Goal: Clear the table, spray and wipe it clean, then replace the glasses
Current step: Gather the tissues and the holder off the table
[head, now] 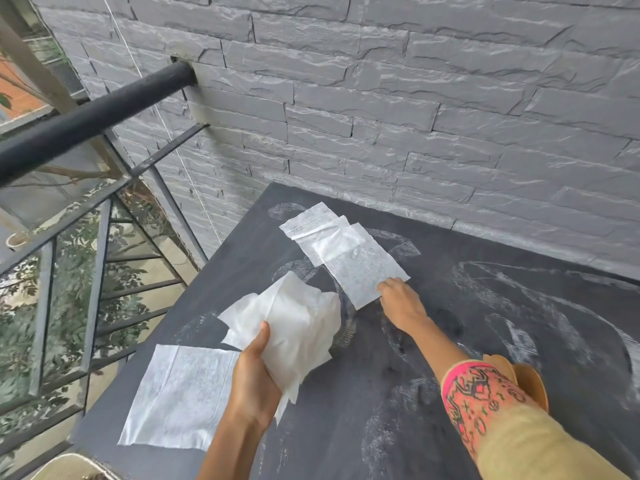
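- On the dark table [485,341], pushed against the grey stone wall [415,98], several white paper sheets lie flat, probably spread out to soak up liquid or to be collected one by one.
- Close to the body, the left hand [254,379] grips a crumpled bundle of sheets [294,327], thumb on top and fingers curled underneath. Held loosely above the surface like this, it seems to serve as the collecting hand, which frees the other to reach.
- Further out, the right hand [401,303] stretches to the near edge of the middle sheet [363,268], fingertips touching its corner. I cannot tell whether they pinch it or only press on it.
- Beyond that, two overlapping far sheets [311,220] lie near the wall, and one large sheet [180,396] rests at the near left corner, partly under the left forearm.
- Pale smears [519,296] curve across the tabletop, which suggests wiping is under way rather than finished.
- No glasses or spray bottle appear in view, so I judge the glasses are set aside somewhere out of frame and not yet replaced.
- A black railing [90,116] runs along the left side, so light sheets near that edge could slip or blow off.
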Motion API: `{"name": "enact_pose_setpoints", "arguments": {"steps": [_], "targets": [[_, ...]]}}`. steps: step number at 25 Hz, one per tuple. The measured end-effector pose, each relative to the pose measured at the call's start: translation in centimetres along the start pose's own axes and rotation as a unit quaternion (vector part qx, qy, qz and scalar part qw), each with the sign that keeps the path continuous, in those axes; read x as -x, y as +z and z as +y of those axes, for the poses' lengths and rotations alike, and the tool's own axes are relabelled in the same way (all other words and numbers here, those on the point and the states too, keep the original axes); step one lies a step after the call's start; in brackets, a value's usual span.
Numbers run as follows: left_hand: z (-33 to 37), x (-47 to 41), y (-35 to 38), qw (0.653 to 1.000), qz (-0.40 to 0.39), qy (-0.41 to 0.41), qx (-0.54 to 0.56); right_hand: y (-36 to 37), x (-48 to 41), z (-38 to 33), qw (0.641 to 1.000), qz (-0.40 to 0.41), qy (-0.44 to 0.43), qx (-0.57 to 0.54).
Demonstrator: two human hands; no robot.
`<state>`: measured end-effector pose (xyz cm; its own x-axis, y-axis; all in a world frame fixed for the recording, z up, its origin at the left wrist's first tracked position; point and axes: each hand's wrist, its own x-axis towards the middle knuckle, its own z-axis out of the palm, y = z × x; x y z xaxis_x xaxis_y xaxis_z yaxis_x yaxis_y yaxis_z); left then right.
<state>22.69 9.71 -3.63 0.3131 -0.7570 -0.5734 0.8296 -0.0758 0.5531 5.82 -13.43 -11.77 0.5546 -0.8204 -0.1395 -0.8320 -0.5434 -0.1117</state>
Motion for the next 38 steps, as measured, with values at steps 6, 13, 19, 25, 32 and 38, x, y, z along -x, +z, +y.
{"name": "enact_pose_setpoints", "arguments": {"steps": [6, 13, 19, 25, 32, 38], "targets": [[0.4, -1.3, -0.6, 1.000, 0.029, 0.007, 0.005, 1.0, -1.4, 1.1, 0.994, 0.015, -0.101, 0.048], [0.6, -1.0, -0.3, 0.999, 0.032, 0.024, 0.010, -4.1, 3.5, -1.5, 0.780, -0.053, 0.212, -0.586], [-0.3, 0.5, 0.4, 0.999, 0.029, 0.034, 0.031, -9.2, 10.2, -3.6, 0.576, -0.038, 0.226, -0.784], [-0.9, 2.9, 0.4, 0.999, 0.015, 0.035, 0.027, -12.6, 14.6, -7.6, 0.581, 0.046, 0.188, -0.791], [-1.5, 4.7, 1.2, 0.999, -0.009, 0.038, -0.009, -13.7, 14.0, -16.7, 0.663, 0.053, 0.135, -0.734], [-1.6, 5.9, 1.0, 0.998, -0.055, 0.041, 0.003, -11.0, 12.5, -21.0, 0.654, 0.044, 0.162, -0.738]]}}
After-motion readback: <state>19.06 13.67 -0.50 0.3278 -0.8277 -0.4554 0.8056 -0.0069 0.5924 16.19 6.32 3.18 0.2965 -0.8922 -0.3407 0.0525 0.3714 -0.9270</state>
